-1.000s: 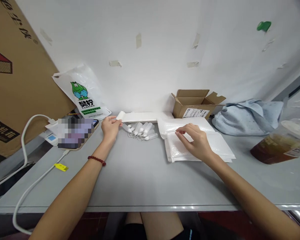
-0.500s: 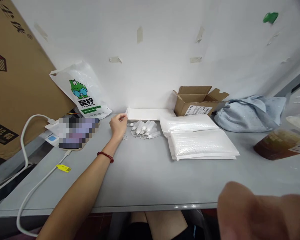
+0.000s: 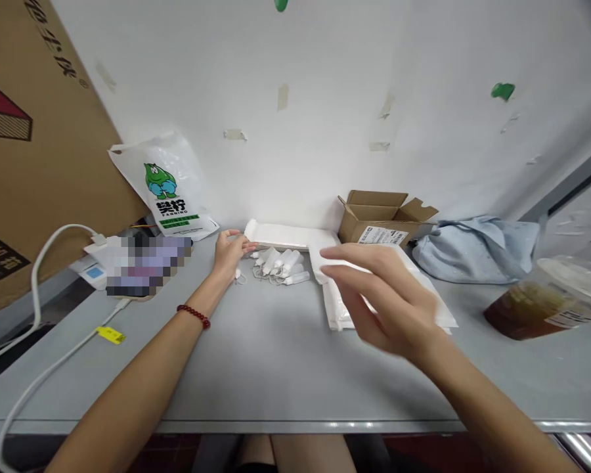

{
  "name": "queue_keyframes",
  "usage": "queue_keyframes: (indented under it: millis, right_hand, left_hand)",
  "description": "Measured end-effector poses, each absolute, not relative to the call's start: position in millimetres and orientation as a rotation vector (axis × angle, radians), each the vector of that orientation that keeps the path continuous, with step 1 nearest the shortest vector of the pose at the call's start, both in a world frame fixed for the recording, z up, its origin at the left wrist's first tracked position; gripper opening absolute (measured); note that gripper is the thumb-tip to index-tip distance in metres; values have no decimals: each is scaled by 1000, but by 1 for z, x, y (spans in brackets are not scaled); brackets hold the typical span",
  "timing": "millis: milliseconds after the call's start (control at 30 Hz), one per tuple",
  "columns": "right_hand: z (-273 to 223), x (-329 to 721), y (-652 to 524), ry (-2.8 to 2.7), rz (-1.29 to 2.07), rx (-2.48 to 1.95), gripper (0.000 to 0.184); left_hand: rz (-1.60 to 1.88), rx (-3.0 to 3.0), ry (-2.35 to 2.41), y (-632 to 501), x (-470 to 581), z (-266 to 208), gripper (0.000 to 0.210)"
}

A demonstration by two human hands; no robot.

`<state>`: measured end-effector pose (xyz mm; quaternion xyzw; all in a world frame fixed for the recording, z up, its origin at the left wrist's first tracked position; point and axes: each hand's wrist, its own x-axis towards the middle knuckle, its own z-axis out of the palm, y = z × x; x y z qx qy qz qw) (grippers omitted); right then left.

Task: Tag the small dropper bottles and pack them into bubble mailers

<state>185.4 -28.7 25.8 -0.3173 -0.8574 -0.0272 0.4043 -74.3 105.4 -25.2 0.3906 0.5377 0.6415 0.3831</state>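
Note:
My left hand [image 3: 230, 253] rests at the back of the desk, by the left end of a long flat white packet [image 3: 285, 234]. Its fingers point right and look spread. A small white cap with a loop [image 3: 240, 276] pokes out beside this hand; whatever lies beneath the palm is hidden. Just right of it is a pile of small translucent white tubes with string loops [image 3: 280, 263]. My right hand [image 3: 389, 295] hovers in front of the white padded mailers [image 3: 339, 312], slightly blurred, thumb and fingers apart with nothing between them. It partly covers the mailers.
An open cardboard box [image 3: 374, 226] and a light blue cloth bag [image 3: 477, 249] stand at the back right, with a drink cup [image 3: 536, 302] nearer. To the left are a phone [image 3: 152, 266], a white cable [image 3: 44, 368], a plastic bag [image 3: 165, 184] and a large carton [image 3: 54, 164].
My right hand has come up from the lower right corner to the mailers, with its fingers opened. My left hand's fingers have spread from a pinch near the packet's end. The view has shifted.

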Motion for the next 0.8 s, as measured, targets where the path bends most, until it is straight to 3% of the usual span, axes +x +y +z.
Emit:
queue_keyframes:
  millis: [100,267,500,633,800]
  right_hand:
    - [18,194,22,-2209,-292,-800,22]
    - [-16,231,61,-2109,-327,-975,16]
    - [-19,238,51,-2057,-380,-967,13]
    - [-20,232,49,-2083,-391,-989,13]
    - [-21,231,47,-2087,-396,-985,12]
  left_hand:
    - [1540,1061,1351,105,-78,-24,41]
    - [1446,1147,1411,107,-81,-30,30]
    - [1788,1032,1552,105,-80,-29,25]
    - [1976,885,1458,97,-86,-18,36]
    - [1688,879,1235,85,-93,-10,18]
